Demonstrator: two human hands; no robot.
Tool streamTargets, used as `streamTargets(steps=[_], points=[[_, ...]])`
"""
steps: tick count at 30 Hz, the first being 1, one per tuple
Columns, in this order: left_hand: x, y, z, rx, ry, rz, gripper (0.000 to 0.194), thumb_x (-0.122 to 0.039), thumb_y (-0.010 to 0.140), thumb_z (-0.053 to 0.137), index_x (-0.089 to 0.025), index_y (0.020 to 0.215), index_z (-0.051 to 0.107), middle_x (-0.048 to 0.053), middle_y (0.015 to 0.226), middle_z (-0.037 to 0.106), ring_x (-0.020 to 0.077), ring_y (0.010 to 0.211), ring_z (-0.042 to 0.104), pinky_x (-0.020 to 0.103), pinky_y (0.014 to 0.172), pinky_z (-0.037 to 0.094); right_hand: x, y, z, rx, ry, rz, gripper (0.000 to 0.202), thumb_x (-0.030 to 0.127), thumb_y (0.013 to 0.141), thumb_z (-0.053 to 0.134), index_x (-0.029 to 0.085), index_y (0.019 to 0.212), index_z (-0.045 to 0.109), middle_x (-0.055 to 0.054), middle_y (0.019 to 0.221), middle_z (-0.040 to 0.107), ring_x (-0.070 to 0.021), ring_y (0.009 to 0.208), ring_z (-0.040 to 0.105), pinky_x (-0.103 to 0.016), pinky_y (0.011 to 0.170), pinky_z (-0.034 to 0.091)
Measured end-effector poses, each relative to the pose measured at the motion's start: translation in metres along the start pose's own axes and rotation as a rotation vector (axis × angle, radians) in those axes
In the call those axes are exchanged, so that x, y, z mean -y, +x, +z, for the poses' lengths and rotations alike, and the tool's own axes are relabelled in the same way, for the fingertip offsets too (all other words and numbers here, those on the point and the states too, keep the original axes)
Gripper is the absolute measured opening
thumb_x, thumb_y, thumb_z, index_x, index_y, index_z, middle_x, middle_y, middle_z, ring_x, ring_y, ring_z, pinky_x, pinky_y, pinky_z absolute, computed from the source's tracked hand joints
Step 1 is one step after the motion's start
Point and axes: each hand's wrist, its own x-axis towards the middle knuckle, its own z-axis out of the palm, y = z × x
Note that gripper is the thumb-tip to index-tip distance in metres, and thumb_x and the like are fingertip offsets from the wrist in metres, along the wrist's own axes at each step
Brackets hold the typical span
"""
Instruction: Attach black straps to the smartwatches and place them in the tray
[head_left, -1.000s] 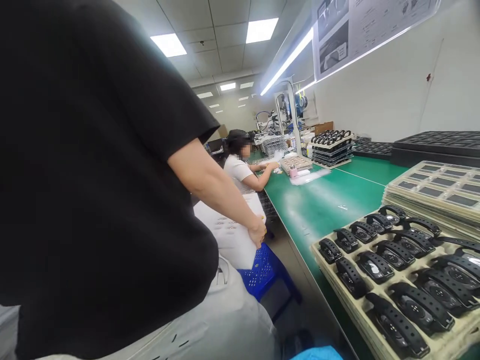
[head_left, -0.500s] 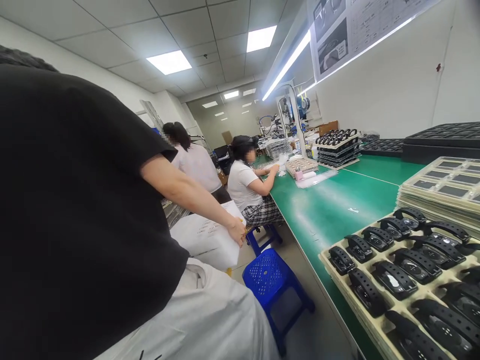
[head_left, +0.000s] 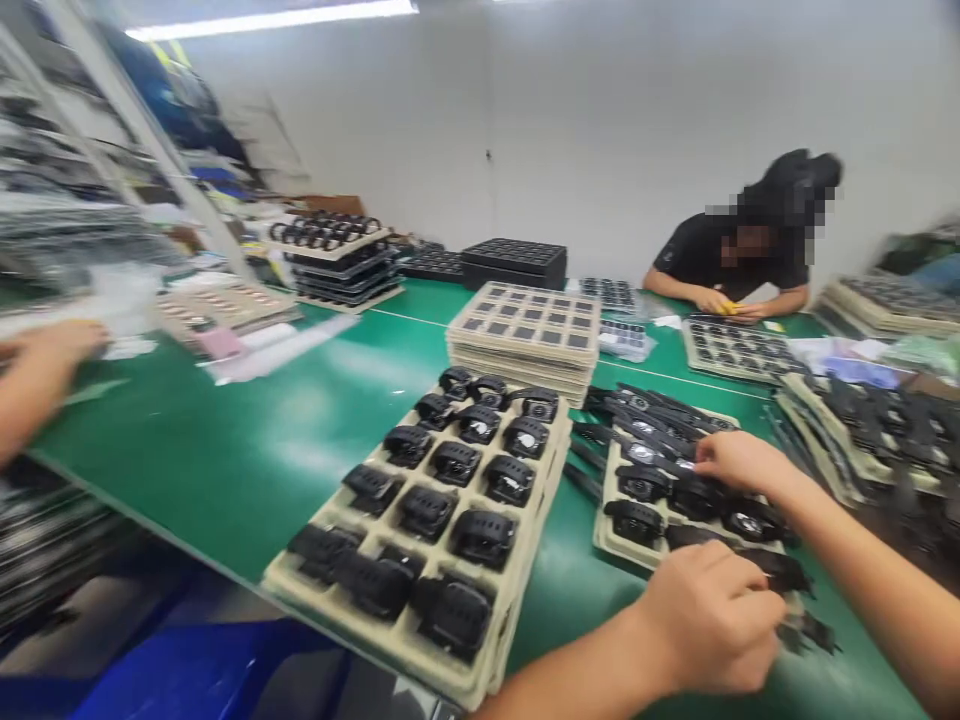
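Observation:
A beige tray (head_left: 611,545) at the right holds black smartwatches, some with straps lying open past its rim. My right hand (head_left: 739,462) reaches over this tray, fingers closed at a black smartwatch (head_left: 694,495); blur hides the exact contact. My left hand (head_left: 712,620) is closed near the tray's front edge, its knuckles toward me. What its fingers hold, if anything, is hidden. Dark straps (head_left: 814,630) lie just beyond it. Left of my hands, a second beige tray (head_left: 517,610) carries rows of smartwatches with their straps looped closed.
Beyond stands a stack of beige trays (head_left: 517,365) with dark square pieces. Black trays (head_left: 514,262) sit by the wall. More watch trays (head_left: 862,430) are at the right. A co-worker (head_left: 742,250) works across the green table (head_left: 315,400); another person's hand (head_left: 60,345) is at left. A blue stool (head_left: 187,675) stands below.
My view has swung right, from the aisle and a nearby person in black to the table. Both my hands and the tray beneath them have come into view.

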Motion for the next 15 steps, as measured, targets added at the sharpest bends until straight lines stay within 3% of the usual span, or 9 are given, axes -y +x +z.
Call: streamTargets(steps=[3,5,15], points=[[0.004,-0.001,-0.003,-0.073,0.005,0.003,0.006,-0.017,0.079,0.059,-0.018,0.075,0.064,0.007,0.083,0.067,0.0171,0.070,0.055,0.030,0.059,0.046,-0.001,-0.003,-0.006,0.085,-0.044,0.108,0.023,0.041,0.092,0.072,0.018,0.090,0.074,-0.009,0.090,0.075,-0.0247,0.086,0.072,-0.036,0.075,0.056],[0.005,-0.004,-0.007,-0.078,0.013,0.006,0.007,-0.016,0.079,0.057,-0.018,0.076,0.063,0.006,0.083,0.065,0.0165,0.070,0.053,0.029,0.059,0.044,0.007,-0.001,-0.009,0.089,-0.049,0.131,0.024,0.042,0.086,0.076,0.019,0.083,0.075,-0.012,0.088,0.077,-0.0295,0.088,0.073,-0.036,0.073,0.053],[0.002,-0.003,-0.007,-0.064,0.002,0.023,0.004,-0.014,0.079,0.059,-0.018,0.076,0.060,0.006,0.082,0.064,0.0168,0.068,0.053,0.030,0.058,0.043,0.018,-0.006,-0.009,0.085,-0.093,0.120,0.029,0.041,0.098,0.067,0.016,0.112,0.069,-0.010,0.118,0.069,-0.0250,0.106,0.067,-0.046,0.093,0.054]])
